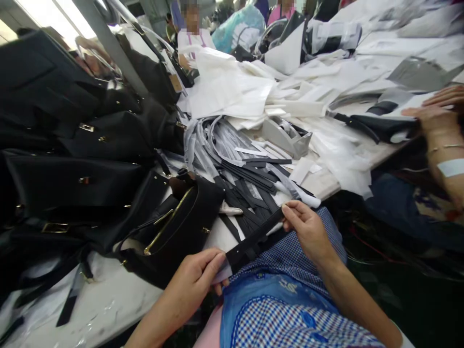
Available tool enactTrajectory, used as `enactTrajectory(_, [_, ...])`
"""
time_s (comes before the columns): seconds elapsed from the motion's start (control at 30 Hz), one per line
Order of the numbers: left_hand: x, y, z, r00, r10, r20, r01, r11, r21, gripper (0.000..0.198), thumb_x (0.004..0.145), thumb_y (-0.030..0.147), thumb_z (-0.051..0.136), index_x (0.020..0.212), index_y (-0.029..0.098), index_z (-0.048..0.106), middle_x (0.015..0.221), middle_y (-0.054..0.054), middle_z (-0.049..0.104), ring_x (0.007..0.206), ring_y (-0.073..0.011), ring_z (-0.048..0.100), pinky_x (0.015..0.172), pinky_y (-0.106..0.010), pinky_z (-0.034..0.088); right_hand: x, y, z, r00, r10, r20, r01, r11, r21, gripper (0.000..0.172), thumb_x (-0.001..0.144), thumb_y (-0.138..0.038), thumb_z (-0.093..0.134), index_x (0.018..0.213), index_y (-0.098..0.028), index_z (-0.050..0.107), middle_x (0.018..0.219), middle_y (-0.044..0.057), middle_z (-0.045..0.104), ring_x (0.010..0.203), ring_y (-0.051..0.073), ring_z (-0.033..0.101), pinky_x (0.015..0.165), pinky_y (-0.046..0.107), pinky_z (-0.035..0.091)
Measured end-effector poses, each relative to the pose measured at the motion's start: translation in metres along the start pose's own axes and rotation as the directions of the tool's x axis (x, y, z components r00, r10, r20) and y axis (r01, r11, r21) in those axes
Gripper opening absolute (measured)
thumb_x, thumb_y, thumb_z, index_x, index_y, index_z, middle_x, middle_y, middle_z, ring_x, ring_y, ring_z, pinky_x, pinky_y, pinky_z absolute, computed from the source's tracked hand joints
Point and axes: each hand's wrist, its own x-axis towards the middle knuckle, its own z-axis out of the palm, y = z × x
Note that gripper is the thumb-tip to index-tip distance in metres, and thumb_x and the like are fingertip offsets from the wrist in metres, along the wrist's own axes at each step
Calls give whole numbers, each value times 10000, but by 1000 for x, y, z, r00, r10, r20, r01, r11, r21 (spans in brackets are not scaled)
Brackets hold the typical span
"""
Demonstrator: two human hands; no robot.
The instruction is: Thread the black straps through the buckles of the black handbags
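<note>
A wide black strap (253, 241) is stretched between my two hands just above my lap. At its lower left end my left hand (197, 273) pinches it, together with a piece of clear plastic film (223, 271). The other end sits between the thumb and fingers of my right hand (304, 227), higher and to the right. Beyond the strap lies a heap of black straps (250, 179), several wrapped in clear plastic. An open black handbag (181, 227) with a gold zip stands left of the strap, near my left hand.
Black handbags (105, 140) are piled along the left. White sheets (232, 87) cover the table behind the straps, near a grey tape dispenser (286, 135). At the right, a co-worker's hands (435, 113) rest by a wrapped black handle (384, 125). Another person (195, 38) is at the back.
</note>
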Motion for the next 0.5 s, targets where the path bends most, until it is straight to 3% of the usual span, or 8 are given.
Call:
enactTrajectory(0.17, [-2, 2, -5, 1000, -4, -4, 4, 996, -92, 468, 947, 561, 476, 756, 161, 628, 716, -62, 705, 586, -159, 633, 583, -227, 458, -1, -18, 38, 991, -36, 132, 47, 995, -84, 289, 854, -476, 696, 948, -209, 641, 657, -7, 640, 542, 134, 579, 533, 255, 451])
enactTrajectory(0.33, [-5, -2, -9, 995, -90, 42, 98, 952, -289, 471, 913, 609, 508, 812, 157, 595, 648, -43, 680, 456, -111, 562, 447, -188, 372, -7, -16, 58, 963, 80, 258, -98, 994, 55, 294, 881, -474, 653, 939, -186, 654, 657, 9, 665, 517, 115, 566, 488, 219, 443])
enactTrajectory(0.5, [-9, -11, -9, 993, -117, 28, 120, 936, -330, 500, 892, 637, 524, 833, 147, 607, 612, -29, 655, 405, -72, 491, 415, -164, 310, -13, -11, 64, 949, 127, 290, -182, 968, 173, 299, 854, -476, 688, 905, -183, 657, 674, 6, 664, 498, 90, 530, 469, 196, 428])
